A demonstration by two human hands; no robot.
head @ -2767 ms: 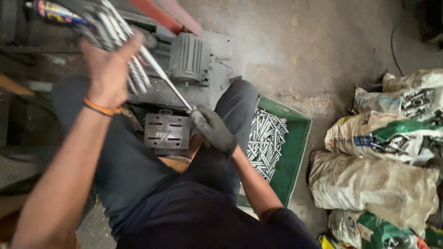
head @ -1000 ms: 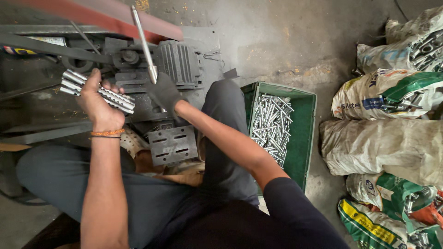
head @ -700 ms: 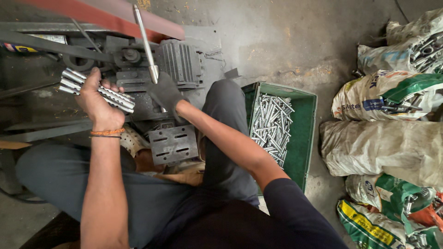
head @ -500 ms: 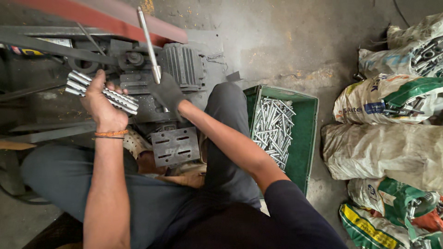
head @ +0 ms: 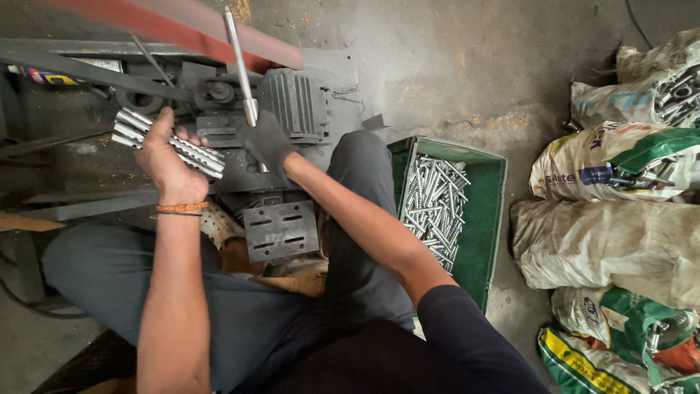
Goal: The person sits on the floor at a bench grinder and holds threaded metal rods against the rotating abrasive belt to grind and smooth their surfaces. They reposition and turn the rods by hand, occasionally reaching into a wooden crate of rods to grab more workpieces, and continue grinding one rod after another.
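Grimy concrete floor (head: 452, 73), bare at far centre, hemmed by stuffed sacks (head: 620, 241) along the right edge. Left hand (head: 166, 157) clenched around a bundle of ribbed metal rods (head: 169, 144), over the dark machine (head: 240, 109) at far left. Gloved right hand (head: 268, 142) gripping one upright rod (head: 239, 66), just left of the green crate (head: 485, 219) of rods.

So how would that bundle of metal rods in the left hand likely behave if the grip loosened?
The ribbed metal rods look straight and rigid, so probably stiff and heavy for their size. They are round and loose in the left hand, so they would likely slide apart and roll. Bare metal may be slippery, though the spiral ribs should give the fingers some purchase.
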